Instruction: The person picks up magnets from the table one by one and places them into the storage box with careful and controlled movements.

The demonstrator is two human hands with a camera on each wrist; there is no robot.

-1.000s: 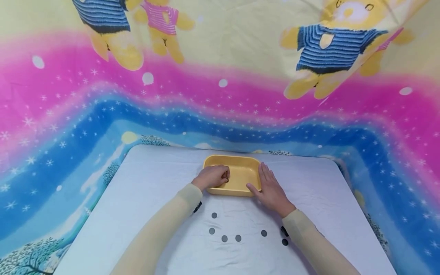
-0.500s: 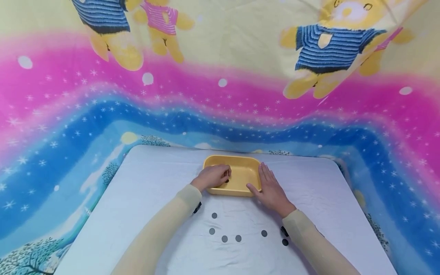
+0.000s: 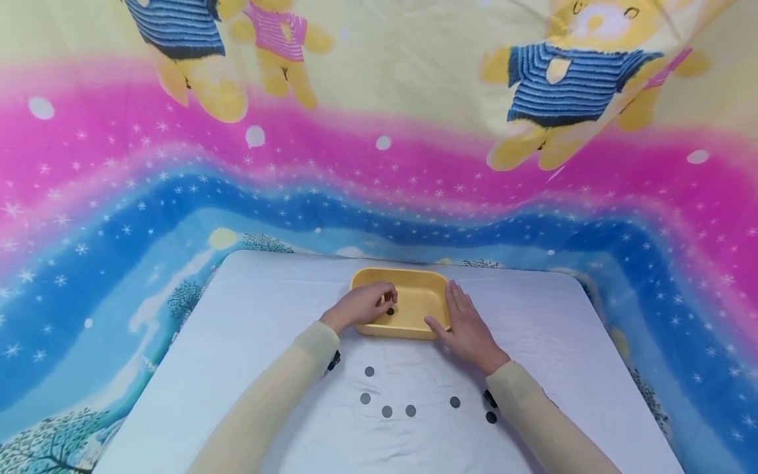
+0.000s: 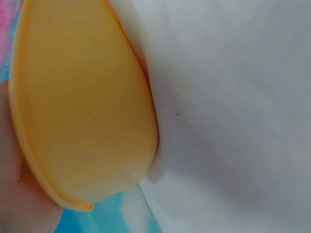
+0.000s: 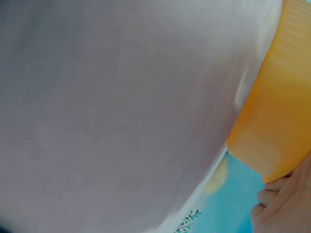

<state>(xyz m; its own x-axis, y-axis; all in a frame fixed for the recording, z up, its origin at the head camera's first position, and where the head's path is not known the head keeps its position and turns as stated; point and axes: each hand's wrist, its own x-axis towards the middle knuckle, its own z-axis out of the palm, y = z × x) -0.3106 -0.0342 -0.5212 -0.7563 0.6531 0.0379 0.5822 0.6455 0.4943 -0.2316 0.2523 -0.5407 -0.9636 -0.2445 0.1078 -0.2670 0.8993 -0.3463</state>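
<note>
A shallow yellow tray (image 3: 420, 297) stands near the far edge of the table. My left hand (image 3: 361, 304) reaches over its left side, fingers loosely bent above the tray floor. A small dark disc (image 3: 390, 311) lies in the tray just below the fingertips and thumb. My right hand (image 3: 470, 329) rests with extended fingers along the tray's right end, its thumb at the near rim. The left wrist view has the tray's outer wall (image 4: 87, 107) with part of the left hand (image 4: 19, 194) over the rim. In the right wrist view, the right hand (image 5: 286, 204) touches the tray's end (image 5: 277, 107).
Several flat grey discs lie on the white tablecloth (image 3: 296, 296) between the forearms, among them a disc (image 3: 370, 371) nearest the tray and a darker disc (image 3: 491, 417) by the right sleeve. A patterned curtain (image 3: 379, 171) rises behind the table.
My left hand has drawn slightly left and its fingers have loosened, so the dark disc shows more fully in the tray. The right hand and the tray keep their places.
</note>
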